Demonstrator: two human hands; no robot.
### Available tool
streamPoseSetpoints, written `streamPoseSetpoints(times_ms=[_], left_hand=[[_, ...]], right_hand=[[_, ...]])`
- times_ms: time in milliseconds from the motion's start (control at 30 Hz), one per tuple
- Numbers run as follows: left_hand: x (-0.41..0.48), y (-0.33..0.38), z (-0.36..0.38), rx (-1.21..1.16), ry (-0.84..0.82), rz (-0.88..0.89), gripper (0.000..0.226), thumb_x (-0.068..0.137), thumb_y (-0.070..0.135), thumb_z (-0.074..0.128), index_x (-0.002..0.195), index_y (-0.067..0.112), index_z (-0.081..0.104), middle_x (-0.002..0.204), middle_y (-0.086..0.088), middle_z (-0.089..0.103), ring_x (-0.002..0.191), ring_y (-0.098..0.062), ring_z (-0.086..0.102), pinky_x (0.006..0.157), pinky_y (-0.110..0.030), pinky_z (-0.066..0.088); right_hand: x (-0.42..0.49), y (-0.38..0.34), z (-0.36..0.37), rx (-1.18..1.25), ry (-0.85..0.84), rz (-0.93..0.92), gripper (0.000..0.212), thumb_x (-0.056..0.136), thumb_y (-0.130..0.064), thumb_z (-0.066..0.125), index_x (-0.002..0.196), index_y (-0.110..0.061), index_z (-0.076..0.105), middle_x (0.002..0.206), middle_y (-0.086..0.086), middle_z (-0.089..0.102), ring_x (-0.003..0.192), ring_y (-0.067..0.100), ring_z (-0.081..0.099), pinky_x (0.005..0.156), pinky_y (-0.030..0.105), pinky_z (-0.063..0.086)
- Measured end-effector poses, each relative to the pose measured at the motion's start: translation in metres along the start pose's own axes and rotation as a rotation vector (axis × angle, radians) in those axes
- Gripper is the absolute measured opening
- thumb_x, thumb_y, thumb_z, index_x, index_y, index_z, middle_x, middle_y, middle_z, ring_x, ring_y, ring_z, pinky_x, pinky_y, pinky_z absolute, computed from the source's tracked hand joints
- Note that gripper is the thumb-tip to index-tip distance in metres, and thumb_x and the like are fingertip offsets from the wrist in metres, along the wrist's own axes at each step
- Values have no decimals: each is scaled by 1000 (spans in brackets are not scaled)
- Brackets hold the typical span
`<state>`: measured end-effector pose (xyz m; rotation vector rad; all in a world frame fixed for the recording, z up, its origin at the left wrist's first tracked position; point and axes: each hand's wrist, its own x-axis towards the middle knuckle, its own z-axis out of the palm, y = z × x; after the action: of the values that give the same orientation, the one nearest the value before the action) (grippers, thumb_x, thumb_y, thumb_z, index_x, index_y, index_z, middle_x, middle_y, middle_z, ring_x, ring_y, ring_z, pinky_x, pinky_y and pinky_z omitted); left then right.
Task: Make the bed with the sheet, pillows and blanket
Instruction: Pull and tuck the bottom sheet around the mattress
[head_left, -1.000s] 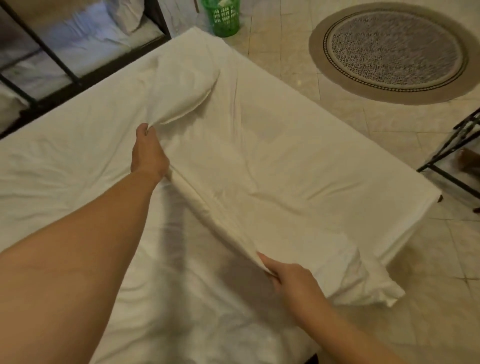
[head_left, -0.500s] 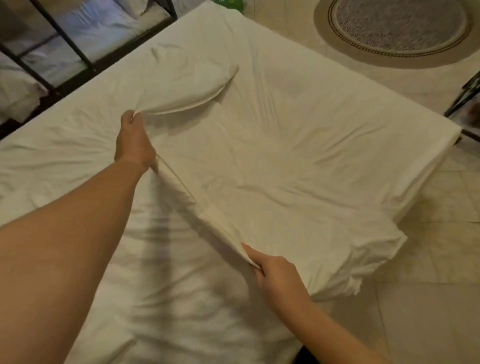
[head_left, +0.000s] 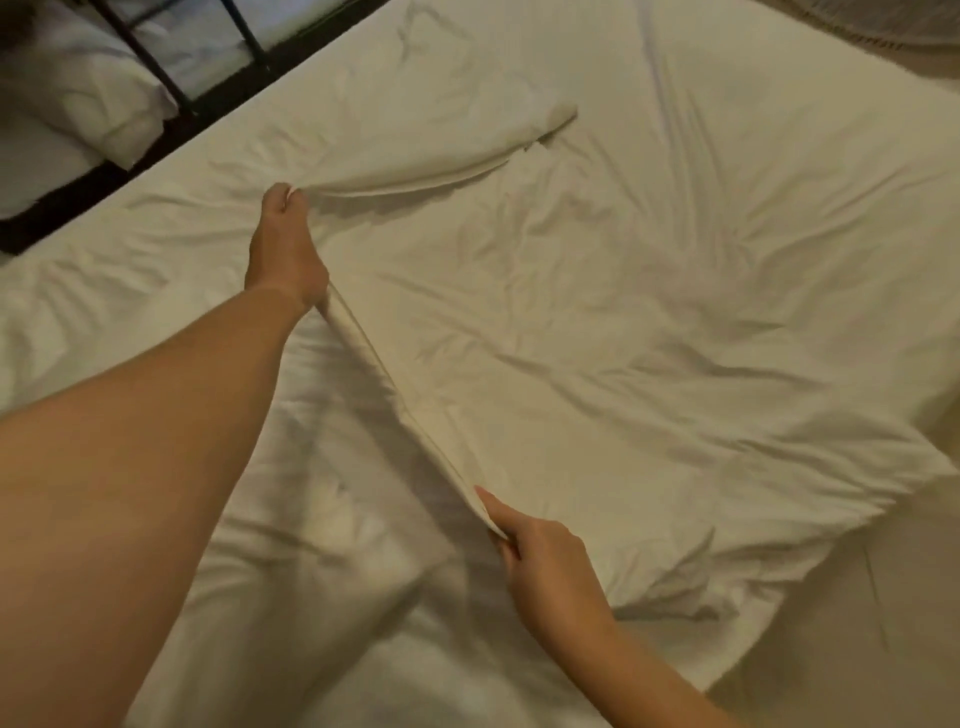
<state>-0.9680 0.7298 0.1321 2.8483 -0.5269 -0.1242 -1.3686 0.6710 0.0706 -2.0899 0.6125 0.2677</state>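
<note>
A cream-white sheet (head_left: 649, 322) lies wrinkled across the bed and fills most of the view. Its hemmed edge (head_left: 405, 410) runs taut as a raised fold between my two hands. My left hand (head_left: 283, 249) grips that edge far out over the bed, fingers curled round the cloth. My right hand (head_left: 540, 558) pinches the same edge nearer to me, thumb on top. Beyond my left hand a loose flap of the sheet (head_left: 467, 145) lies folded over. The sheet's right side hangs off the bed's edge. No pillow or blanket on this bed is in view.
A black metal bed frame (head_left: 171, 78) stands at the upper left, holding pale bedding (head_left: 78, 109). Tiled floor (head_left: 883, 623) shows at the lower right, and a sliver of a round rug (head_left: 883, 26) at the top right.
The view has dipped toward the bed, so the rug and green basket have left the frame. Both hands keep their hold on the sheet's edge, and the right side of the sheet has bunched more.
</note>
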Motion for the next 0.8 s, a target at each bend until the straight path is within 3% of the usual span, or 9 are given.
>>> streamPoseSetpoints(times_ms=[67, 267, 533, 667, 800], left_hand=[[-11, -30, -8, 8, 1, -3, 88, 85, -14, 64, 160, 13, 27, 172, 0, 9, 148, -30, 36, 120, -33, 33], [-52, -93, -24, 4, 8, -36, 89, 85, -14, 64, 161, 12, 27, 172, 0, 9, 146, -30, 38, 119, -30, 31], [-104, -156, -64, 73, 101, -39, 82, 84, -14, 64, 156, 7, 33, 169, -4, 15, 144, -32, 40, 120, -33, 34], [-120, -209, -66, 69, 68, -90, 87, 81, -14, 69, 157, 6, 32, 170, -3, 12, 146, -35, 38, 121, -37, 35], [-138, -257, -67, 61, 46, -77, 85, 84, -11, 67, 159, 4, 29, 170, -7, 12, 148, -34, 35, 123, -36, 30]], right_hand=[[-8, -14, 23, -15, -24, 2, 57, 89, -57, 28, 144, -68, 26, 130, -13, 68, 115, 18, 65, 88, 33, 52], [-33, -40, 68, -12, -21, -44, 56, 98, -39, 47, 142, -68, 29, 136, -17, 63, 121, 15, 61, 95, 32, 51], [-87, -70, 138, -6, -79, -113, 57, 99, -38, 44, 144, -69, 27, 136, -13, 64, 123, 17, 62, 96, 36, 52], [-104, -90, 168, 1, -78, -106, 58, 101, -43, 46, 141, -76, 20, 140, -14, 61, 126, 18, 60, 96, 36, 52], [-114, -110, 203, 2, -44, -109, 57, 99, -43, 48, 142, -72, 25, 139, -15, 61, 125, 16, 60, 96, 34, 51]])
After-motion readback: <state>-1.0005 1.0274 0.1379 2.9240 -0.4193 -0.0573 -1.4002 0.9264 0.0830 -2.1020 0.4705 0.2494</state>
